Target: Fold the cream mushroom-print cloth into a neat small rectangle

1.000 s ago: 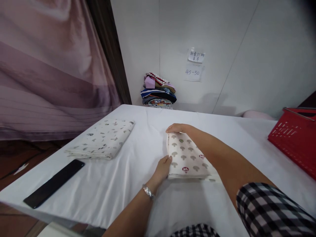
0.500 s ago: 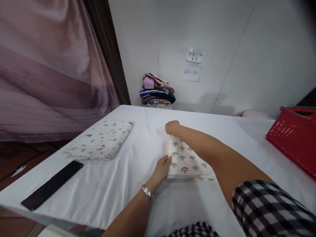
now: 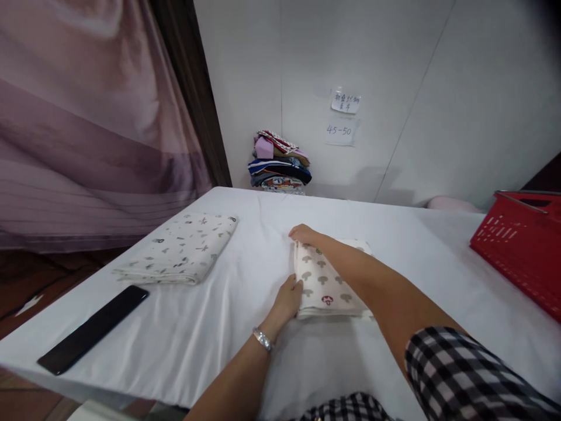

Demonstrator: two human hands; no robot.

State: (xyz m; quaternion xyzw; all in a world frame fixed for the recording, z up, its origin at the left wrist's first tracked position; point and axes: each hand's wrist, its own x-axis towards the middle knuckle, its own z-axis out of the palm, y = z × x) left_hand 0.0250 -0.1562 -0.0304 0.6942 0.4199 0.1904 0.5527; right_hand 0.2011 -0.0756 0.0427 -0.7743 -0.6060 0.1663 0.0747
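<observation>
White tabletop (image 3: 197,327): my left hand (image 3: 287,299) and right hand (image 3: 303,234) lie flat, open, squaring the folded cloth (image 3: 326,280); stacking seems next.

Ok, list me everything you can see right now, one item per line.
mushroom-print cloth: 1, cream with grey and red mushrooms, folded, table centre, under both hands
patterned cloth: 1, white with small grey marks, folded, table left
phone: 1, black, near left table edge
table: 1, white cover
basket: 1, red, right edge of table
clothes pile: 1, mixed colours, against the wall behind the table
paper notes: 2, white, on the wall
curtain: 1, mauve, left
left hand: bracelet at the wrist, fingers on the cloth's near left corner
right hand: on the cloth's far left corner, checked sleeve
</observation>
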